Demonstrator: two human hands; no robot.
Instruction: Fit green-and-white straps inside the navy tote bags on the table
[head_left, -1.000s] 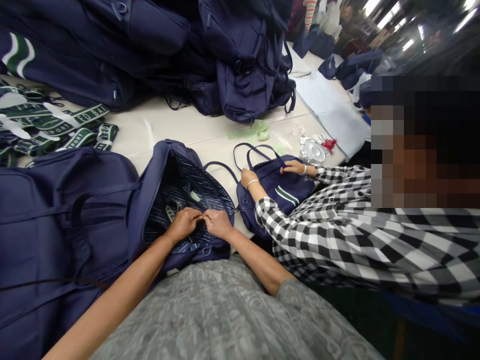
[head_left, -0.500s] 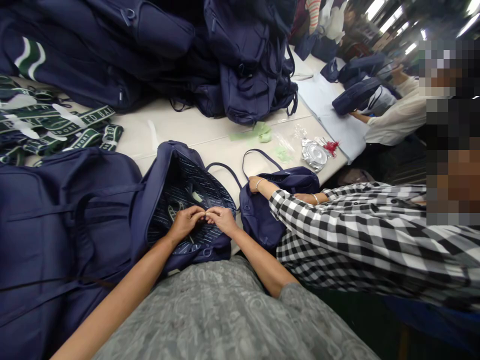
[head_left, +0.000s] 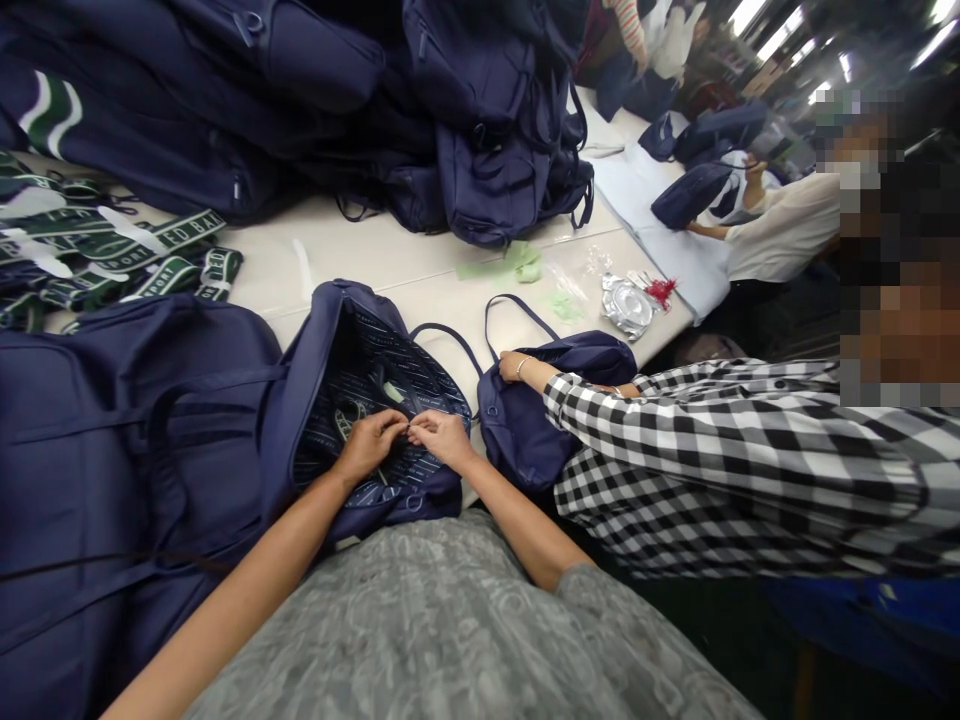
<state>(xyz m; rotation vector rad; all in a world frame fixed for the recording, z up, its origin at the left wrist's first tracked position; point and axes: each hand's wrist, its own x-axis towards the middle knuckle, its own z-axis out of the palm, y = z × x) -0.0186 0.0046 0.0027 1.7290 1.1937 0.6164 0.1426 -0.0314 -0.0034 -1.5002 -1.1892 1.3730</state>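
A navy bag (head_left: 300,400) lies unzipped in front of me, its dark printed lining (head_left: 431,380) showing. Over the opening, my left hand (head_left: 369,442) and my right hand (head_left: 441,438) meet fingertip to fingertip, both pinched closed. What they pinch is too small to make out. Inside the bag, near my left hand, are a patterned strap end (head_left: 349,415) and a small pale tag (head_left: 391,393).
Navy bags (head_left: 487,180) are heaped at the back, with green-and-white straps (head_left: 150,250) to the left. More navy bags (head_left: 67,430) lie at my left. A co-worker's checked sleeve (head_left: 675,430) reaches into another bag (head_left: 517,430). Silver tape (head_left: 628,305) sits near the table edge.
My hands stay almost in place, still pinched together over the bag. The neighbouring co-worker's far hand has gone deeper into their bag, and the farther co-worker has shifted a navy bag slightly.
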